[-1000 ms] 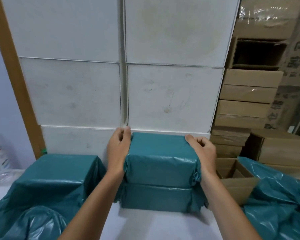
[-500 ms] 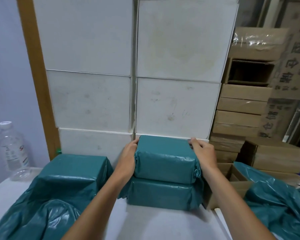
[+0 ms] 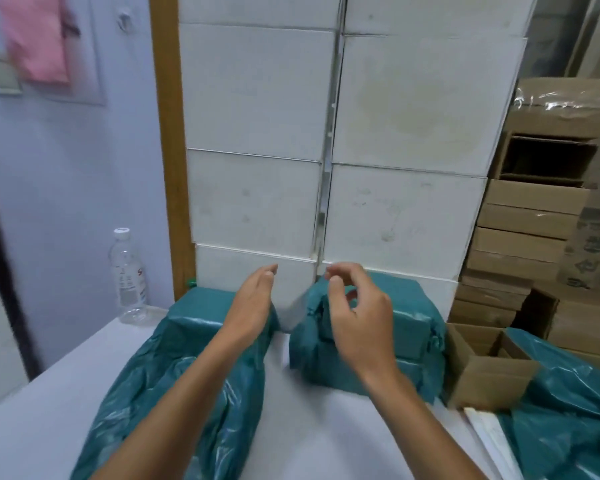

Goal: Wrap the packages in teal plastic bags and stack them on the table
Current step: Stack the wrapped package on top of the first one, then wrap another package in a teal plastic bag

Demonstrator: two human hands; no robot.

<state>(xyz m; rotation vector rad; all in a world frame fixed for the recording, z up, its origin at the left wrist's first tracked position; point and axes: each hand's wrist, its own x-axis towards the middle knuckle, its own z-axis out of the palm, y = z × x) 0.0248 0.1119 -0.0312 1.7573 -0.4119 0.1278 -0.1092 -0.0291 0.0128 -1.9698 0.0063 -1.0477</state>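
A: What is seen nearest the camera?
B: Two bare forearms are stretched over the white table (image 3: 326, 427). Loose teal plastic (image 3: 174, 386) is spread on the left, and more teal plastic (image 3: 568, 403) is heaped on the right.

A: How are the hands held?
B: The left hand (image 3: 253, 303) is opened, fingers nearly straight, and nothing is gripped. The right hand (image 3: 357, 320) is loosely curled and empty, raised in front of the stack.

A: Where are the packages?
B: Two wrapped packages (image 3: 402, 337) are stacked on the table, against the white boxes (image 3: 395, 220). Another teal-covered package (image 3: 205, 306) is set to the left. An open cardboard box (image 3: 485, 372) is placed just right of the stack.

A: And farther back?
B: A water bottle (image 3: 128, 278) is stood at the wall, and brown cartons (image 3: 523, 237) are piled on the right.
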